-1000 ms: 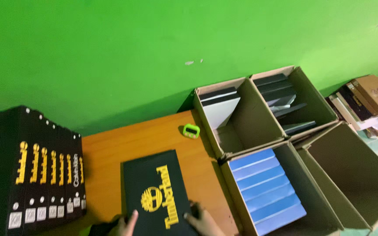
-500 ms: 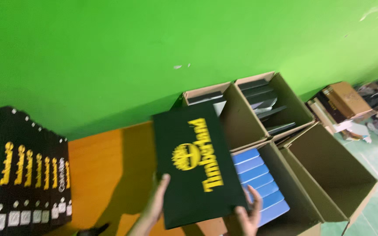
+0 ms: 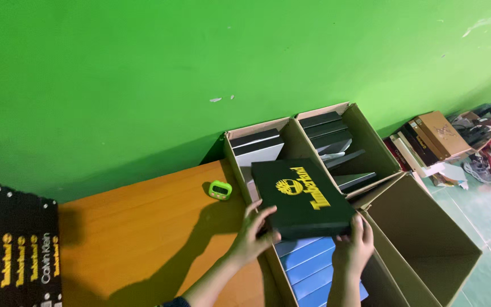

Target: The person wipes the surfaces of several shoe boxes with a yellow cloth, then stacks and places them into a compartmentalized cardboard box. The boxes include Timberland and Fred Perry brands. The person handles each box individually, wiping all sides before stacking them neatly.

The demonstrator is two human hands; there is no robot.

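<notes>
Head view: I see dark box [image 3: 302, 196] gripped at near edge, left hand [image 3: 254, 233] fingers curled over corner, right hand [image 3: 353, 247] fingers clasping front; blue boxes [image 3: 308, 264] just below fingers.

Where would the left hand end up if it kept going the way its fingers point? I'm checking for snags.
Probably against the dark green box that the left hand already grips; beyond that, the cardboard carton, though depth is unclear.

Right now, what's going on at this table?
A person holds a flat dark green box with a yellow logo in both hands, left hand and right hand at its near edge. It hangs over cardboard cartons beside the wooden table; the one beneath holds blue boxes. A small green timer sits on the table.
</notes>
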